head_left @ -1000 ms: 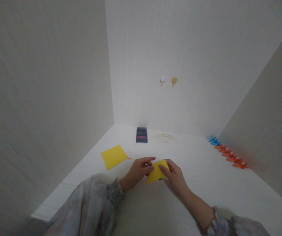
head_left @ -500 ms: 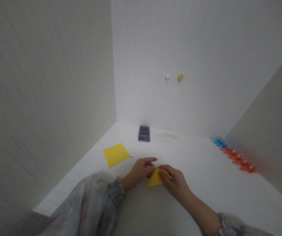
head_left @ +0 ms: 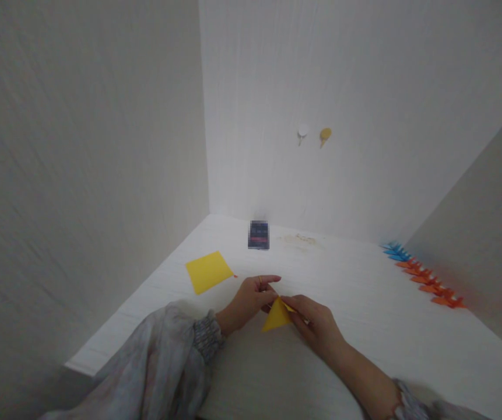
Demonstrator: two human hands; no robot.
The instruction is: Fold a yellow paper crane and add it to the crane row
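Between my two hands is a folded piece of yellow origami paper (head_left: 277, 317), its pointed corner toward me. My left hand (head_left: 254, 300) pinches its top left edge between thumb and fingers, the index finger stretched out above; a ring is on one finger. My right hand (head_left: 316, 324) grips the right side of the paper, where a flap stands partly lifted. Left of my hands, a flat stack or sheet of yellow paper (head_left: 209, 272) lies on the white table (head_left: 364, 350).
Along the right wall stands a row of several folded paper cranes, blue ones (head_left: 395, 251) behind orange ones (head_left: 429, 284). A dark blurred box-like object (head_left: 258, 235) sits by the back wall. Two hooks, one white (head_left: 302, 134) and one yellowish (head_left: 325, 135), are on that wall.
My right fingers have shifted on the folded paper, and its right flap now stands narrower and lifted. My left hand keeps its pinch. The whole view has moved slightly.
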